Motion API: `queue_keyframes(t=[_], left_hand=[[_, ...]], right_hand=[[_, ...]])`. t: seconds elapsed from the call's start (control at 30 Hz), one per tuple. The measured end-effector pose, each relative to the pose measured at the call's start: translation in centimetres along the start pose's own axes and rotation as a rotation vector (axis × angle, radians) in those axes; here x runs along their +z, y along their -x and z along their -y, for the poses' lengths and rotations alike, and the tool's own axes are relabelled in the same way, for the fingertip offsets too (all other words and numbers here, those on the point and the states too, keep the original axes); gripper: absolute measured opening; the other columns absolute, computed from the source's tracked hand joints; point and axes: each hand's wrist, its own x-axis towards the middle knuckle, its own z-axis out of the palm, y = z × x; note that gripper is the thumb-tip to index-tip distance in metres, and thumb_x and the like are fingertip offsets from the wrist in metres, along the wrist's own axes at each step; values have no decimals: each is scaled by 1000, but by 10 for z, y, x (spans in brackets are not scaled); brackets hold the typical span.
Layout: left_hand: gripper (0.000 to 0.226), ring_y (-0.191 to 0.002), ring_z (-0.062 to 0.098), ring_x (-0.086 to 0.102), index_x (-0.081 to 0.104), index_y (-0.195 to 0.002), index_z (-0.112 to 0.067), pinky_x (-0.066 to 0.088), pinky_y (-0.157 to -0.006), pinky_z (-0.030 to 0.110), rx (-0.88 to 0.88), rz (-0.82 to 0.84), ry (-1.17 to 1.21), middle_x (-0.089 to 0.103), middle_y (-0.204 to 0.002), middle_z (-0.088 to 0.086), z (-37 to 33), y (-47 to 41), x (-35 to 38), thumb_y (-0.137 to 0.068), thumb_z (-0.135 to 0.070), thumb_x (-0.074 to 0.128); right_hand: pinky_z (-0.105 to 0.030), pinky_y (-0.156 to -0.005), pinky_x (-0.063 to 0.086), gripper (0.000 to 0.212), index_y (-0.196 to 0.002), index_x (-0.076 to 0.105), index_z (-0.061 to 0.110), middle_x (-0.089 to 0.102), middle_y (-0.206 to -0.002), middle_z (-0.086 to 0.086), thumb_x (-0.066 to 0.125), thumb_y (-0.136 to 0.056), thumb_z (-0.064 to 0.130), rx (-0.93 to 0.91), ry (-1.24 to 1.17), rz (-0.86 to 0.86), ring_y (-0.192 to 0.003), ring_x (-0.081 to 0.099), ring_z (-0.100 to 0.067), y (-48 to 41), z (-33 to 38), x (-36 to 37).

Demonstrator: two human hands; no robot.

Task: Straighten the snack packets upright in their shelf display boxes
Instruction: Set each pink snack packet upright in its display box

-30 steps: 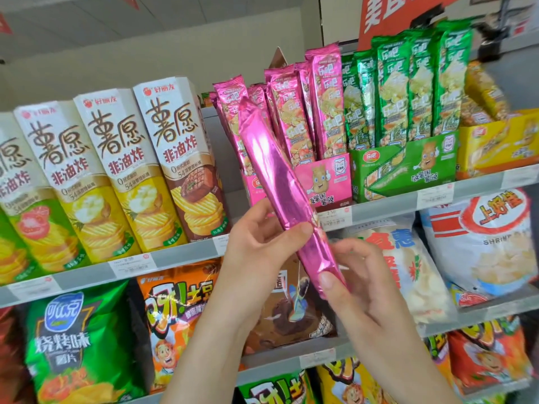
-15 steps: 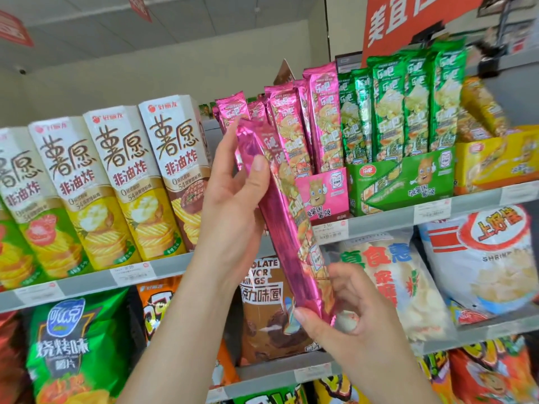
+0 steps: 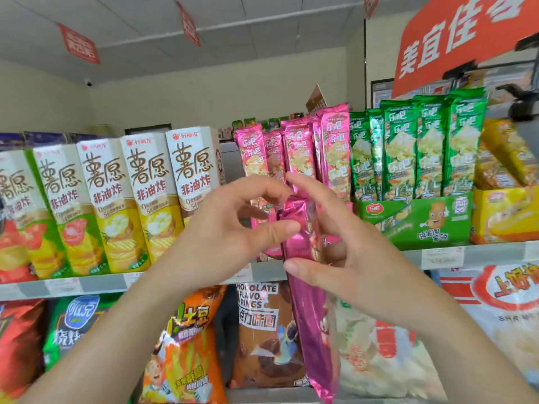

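Observation:
A long pink foil snack packet [image 3: 309, 316] hangs nearly upright in front of the shelves, its top level with the upper shelf. My right hand [image 3: 355, 258] grips its upper part, thumb across the front and fingers behind. My left hand [image 3: 227, 228] pinches the packet near its top, thumb on the left edge. Behind my hands, several pink packets [image 3: 294, 150] stand upright in their pink display box, which is mostly hidden. To the right, green packets [image 3: 431, 147] stand in a green display box [image 3: 423, 217].
A yellow display box [image 3: 504, 211] of leaning packets sits at far right. Tall potato-crisp cartons [image 3: 145, 199] line the upper shelf [image 3: 102, 282] on the left. Snack bags, among them a brown chocolate-rings bag [image 3: 262, 330], fill the shelf below.
The pink packet swung from leaning left to nearly upright and sits lower. My right hand climbed from its bottom end to its upper part. My left hand shifted to pinch near the top.

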Motion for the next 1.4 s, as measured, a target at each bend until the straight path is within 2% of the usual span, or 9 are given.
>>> queue_keyframes(t=[0.17,0.33,0.57,0.67,0.77,1.0,1.03,1.17,1.4], left_hand=[[25,-83,0,66,74,-91,-32,52,-73,17,50,-14,-388,71,-91,-18,-12,-30,-27,-88,-7,69],[21,-72,-3,62,78,-95,-24,48,-74,16,78,-123,-682,72,-81,-11,-26,-99,-64,-84,-13,64],[29,-92,17,60,67,-116,-17,41,-71,16,-112,323,-957,69,-104,-1,10,-202,-73,-89,-27,66],[43,-121,19,54,54,-134,-17,42,-104,32,-198,624,-877,59,-133,0,28,-221,-67,-93,-24,64],[38,-110,13,53,50,-132,-15,42,-100,28,-259,774,-819,55,-123,-5,39,-226,-61,-95,-18,61],[8,-127,27,31,56,-103,-19,44,-105,49,-410,707,-743,57,-125,0,45,-231,-58,-95,-19,59],[19,-95,13,43,56,-115,-19,42,-106,51,-428,712,-711,54,-129,-2,45,-232,-59,-96,-20,59],[10,-121,21,48,58,-99,-26,40,-108,50,-468,751,-681,59,-115,-9,54,-235,-60,-93,-20,63],[65,-131,22,44,51,-110,-29,33,-114,47,-455,780,-643,57,-115,-10,64,-238,-65,-54,-41,82]], right_hand=[[-19,-59,51,56,-112,45,61,65,-69,24,73,-65,53,-13,178,-83,-56,58,2,-28,5,-23],[-44,-66,59,49,-101,50,39,70,-76,12,76,-62,50,-139,252,-395,-58,63,-8,-84,32,-70],[-34,-66,52,44,-102,48,31,59,-70,13,73,-68,40,-228,448,-736,-56,51,-3,-165,64,-96],[-32,-70,52,44,-101,43,34,63,-72,11,75,-71,37,-213,529,-717,-61,57,-5,-187,64,-91],[-37,-74,52,49,-110,46,26,67,-78,3,76,-73,36,-164,633,-626,-75,64,-24,-205,59,-81],[-36,-60,43,47,-108,38,19,58,-66,0,73,-78,27,-112,787,-513,-69,58,-33,-221,37,-60],[-36,-60,43,49,-111,39,18,56,-64,0,73,-78,27,-92,808,-506,-69,57,-34,-221,33,-58],[-39,-58,46,52,-115,37,18,62,-70,-5,70,-77,32,9,917,-453,-70,59,-36,-215,14,-50],[-30,-44,24,60,-114,38,19,42,-60,4,67,-79,58,154,1109,-377,-53,41,-22,-204,-8,-46]])
